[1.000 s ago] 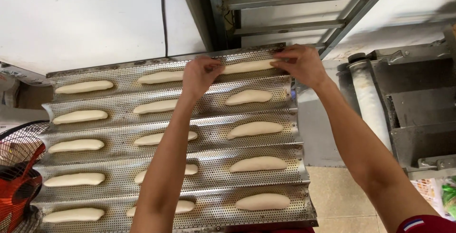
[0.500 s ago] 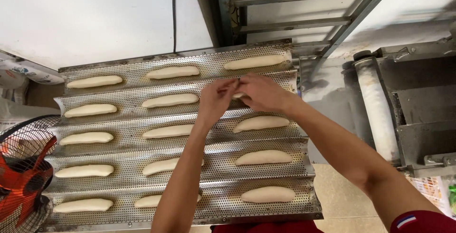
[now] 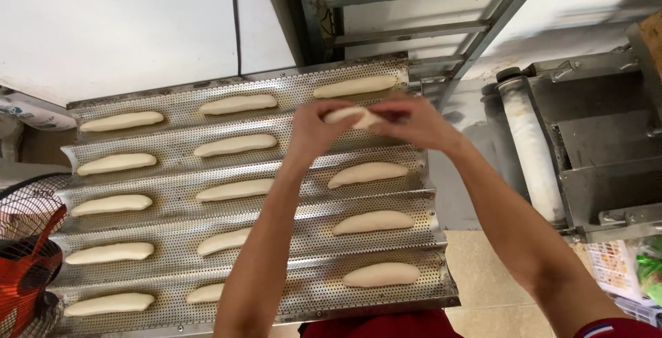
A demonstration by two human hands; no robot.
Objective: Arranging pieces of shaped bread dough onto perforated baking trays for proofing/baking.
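Both hands are meeting at upper centre of the frame, above the second trough of the tray [image 3: 414, 172]. Left hand [image 3: 314, 130] and right hand [image 3: 414, 119] are each pinching one end of a single dough piece [image 3: 352, 115]; fingers are curled narrow around it, not spread.

Dough piece is hanging between the two hands, long axis running left-right across the frame, parallel to the troughs. It is looking raised off the tray, though the gap is hard to judge from this angle.

The slot directly beneath, right column of the second trough, is showing no dough. Every other slot in that column is holding a shaped loaf, e.g. the one just below [image 3: 367, 174] and the one just above [image 3: 354, 86].

Neither hand is nearer; both are sharing the grip evenly. A fan [image 3: 27, 262] is sitting at lower left, a roller machine [image 3: 531, 145] at right.
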